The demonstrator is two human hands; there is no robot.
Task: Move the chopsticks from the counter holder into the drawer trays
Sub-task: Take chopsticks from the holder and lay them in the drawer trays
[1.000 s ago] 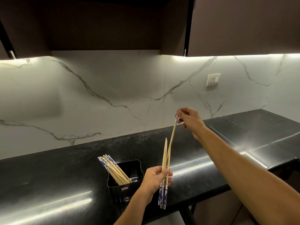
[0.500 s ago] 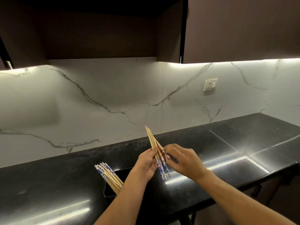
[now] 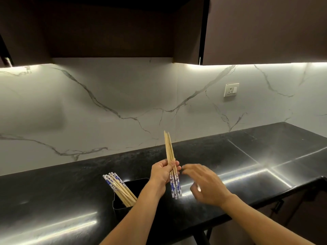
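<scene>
Black stone counter [image 3: 265,147] ran beneath a white marble backsplash [image 3: 106,89] with a socket [image 3: 231,90] toward its right end. Half a second before, your right hand had been at the patterned ends of the bundle. Now your right hand [image 3: 207,183] had come off it and hung just to its right above the counter's front edge, fingers loosely spread, holding nothing, and blurred. The held chopsticks [image 3: 170,156], fanned before, stood gathered and nearly upright, plain tips up and blue-patterned ends down. Your left hand [image 3: 161,172] gripped them about the middle, fingers curled round the sticks. The remaining chopsticks [image 3: 118,187] leaned left out of the black holder [image 3: 122,207], which stood near the counter's front edge, partly hidden by your left forearm.
</scene>
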